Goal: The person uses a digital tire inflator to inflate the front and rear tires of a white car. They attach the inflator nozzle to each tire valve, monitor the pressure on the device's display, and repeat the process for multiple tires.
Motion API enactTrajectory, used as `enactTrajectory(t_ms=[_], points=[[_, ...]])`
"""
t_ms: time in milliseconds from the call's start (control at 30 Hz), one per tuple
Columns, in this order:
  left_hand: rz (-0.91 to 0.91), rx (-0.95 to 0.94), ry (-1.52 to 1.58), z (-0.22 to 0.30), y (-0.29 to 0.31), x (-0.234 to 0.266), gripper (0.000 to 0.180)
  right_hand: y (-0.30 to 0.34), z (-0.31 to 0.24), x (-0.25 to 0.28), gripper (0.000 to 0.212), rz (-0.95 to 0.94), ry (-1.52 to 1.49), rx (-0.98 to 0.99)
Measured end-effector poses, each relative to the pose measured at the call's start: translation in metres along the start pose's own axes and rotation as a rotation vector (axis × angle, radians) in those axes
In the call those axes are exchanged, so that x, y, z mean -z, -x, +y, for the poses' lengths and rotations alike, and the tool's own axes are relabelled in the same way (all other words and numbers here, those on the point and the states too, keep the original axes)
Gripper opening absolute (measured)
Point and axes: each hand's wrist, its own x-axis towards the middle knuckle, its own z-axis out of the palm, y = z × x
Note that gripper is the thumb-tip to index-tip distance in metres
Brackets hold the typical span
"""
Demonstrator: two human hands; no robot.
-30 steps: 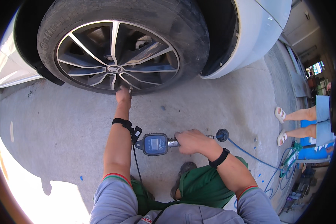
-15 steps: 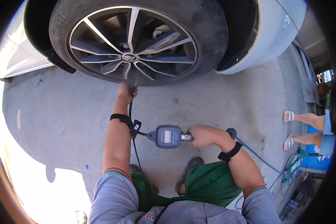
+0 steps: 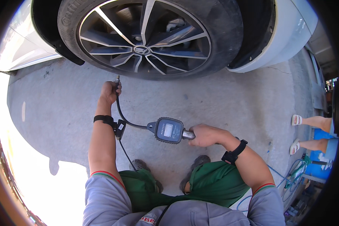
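Observation:
My left hand (image 3: pixel 110 91) is closed around the end of a black hose (image 3: pixel 120 111), and its brass-tipped air chuck (image 3: pixel 118 78) sticks out above the fingers. That tip is just below the tyre (image 3: pixel 226 41), apart from the wheel rim. From there the hose curves down to a tyre inflator gauge (image 3: pixel 169 130) with a square dark-blue body and a small pale display. My right hand (image 3: pixel 206 135) grips the gauge's metal handle, most of which is hidden in the fingers. The gauge hangs level between both hands, above the ground in front of my feet.
A white car body (image 3: pixel 293 34) surrounds the wheel, with a dark arch gap. At right stand another person's legs (image 3: pixel 313 145) in white sandals, beside a blue container (image 3: pixel 322 165) and a tangled blue-green hose (image 3: pixel 297 173). Grey concrete (image 3: pixel 229 98) lies below, sunlit at left.
My left hand has moved left and away from the lower wheel rim, drawing the chuck with it, and the hose bends more widely. My right hand still holds the gauge. The view has shifted slightly.

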Motion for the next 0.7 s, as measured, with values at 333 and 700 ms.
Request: enactTrajectory(t_ms=[333, 700], points=[[0.053, -0.111, -0.597, -0.008, 0.031, -0.044, 0.019, 0.004, 0.014, -0.007, 0.035, 0.263, -0.078, 0.164], [0.014, -0.104, -0.659, -0.047, 0.006, -0.083, 0.017, 0.003, 0.027, 0.008, 0.055, 0.073, -0.010, 0.029]])
